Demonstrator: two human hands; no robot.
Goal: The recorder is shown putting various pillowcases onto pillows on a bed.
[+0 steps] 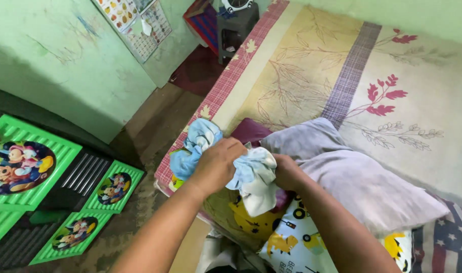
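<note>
A light blue and white cloth (251, 174) is bunched between both my hands above the near corner of the bed. My left hand (218, 164) grips its left part, with a blue fold (193, 146) spilling out past the knuckles. My right hand (287, 172) holds the right side of the same cloth, partly hidden behind it. A white end of the cloth hangs down over a printed yellow pillow (251, 222).
A grey pillow (352, 177) lies right of my hands, a maroon cloth (248, 131) behind them. The bed sheet (312, 65) has a leaf print and checked border. Green stools with cartoon pictures (29, 167) stand on the floor at left. A dark stool (236, 25) stands by the wall.
</note>
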